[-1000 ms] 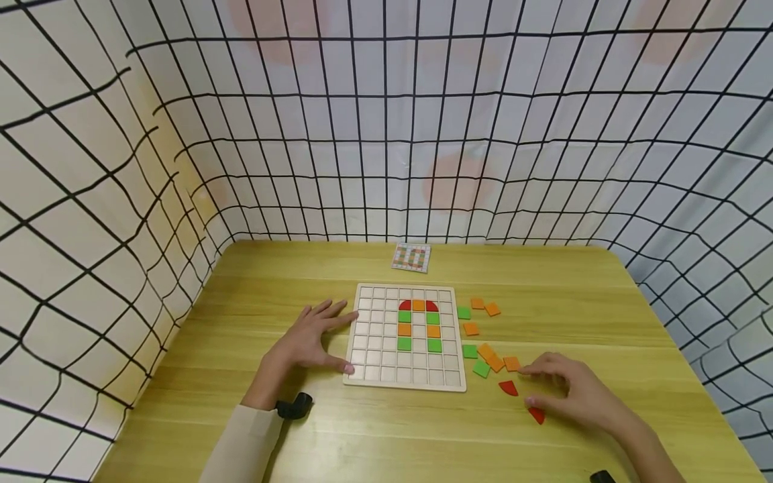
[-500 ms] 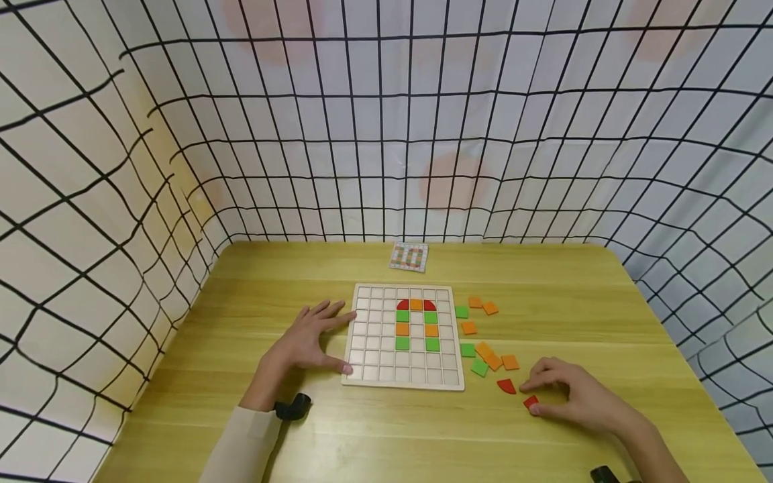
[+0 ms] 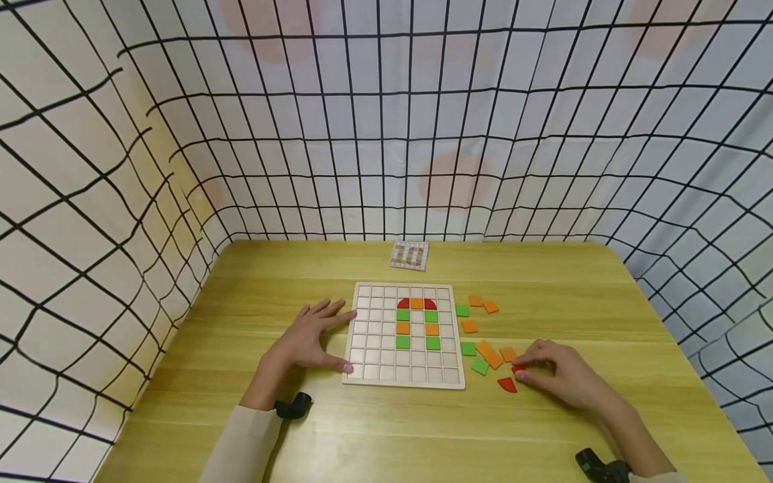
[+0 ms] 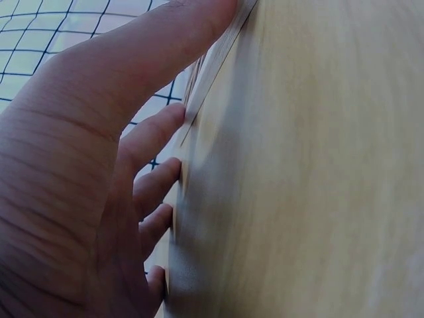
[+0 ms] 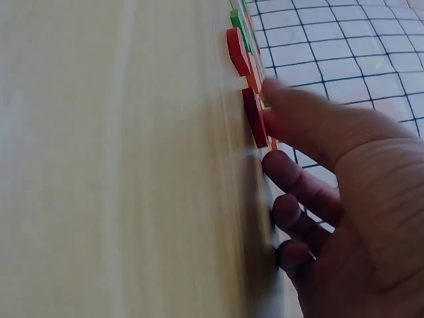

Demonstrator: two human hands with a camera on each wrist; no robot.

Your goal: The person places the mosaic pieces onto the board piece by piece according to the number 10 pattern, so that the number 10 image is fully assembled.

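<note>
My left hand is spread at the left side of the pale wooden grid board, thumb and index fingertip on its edge. In the left wrist view the fingers are extended along the table. My right hand pinches a red quarter-circle tile between thumb and index finger, low over the table right of the board. The right wrist view shows this tile at the fingertips, the other fingers loosely curled. A second red quarter-circle tile lies just left of the thumb.
On the board, an arch of red, orange and green tiles fills several cells. Loose orange and green tiles lie right of it. A small pattern card lies behind the board. A grid-patterned curtain surrounds the table.
My right hand has moved forward and left, bringing the red quarter-circle tile from nearer the front up beside the loose orange tile. The left hand stays at the board's edge.
</note>
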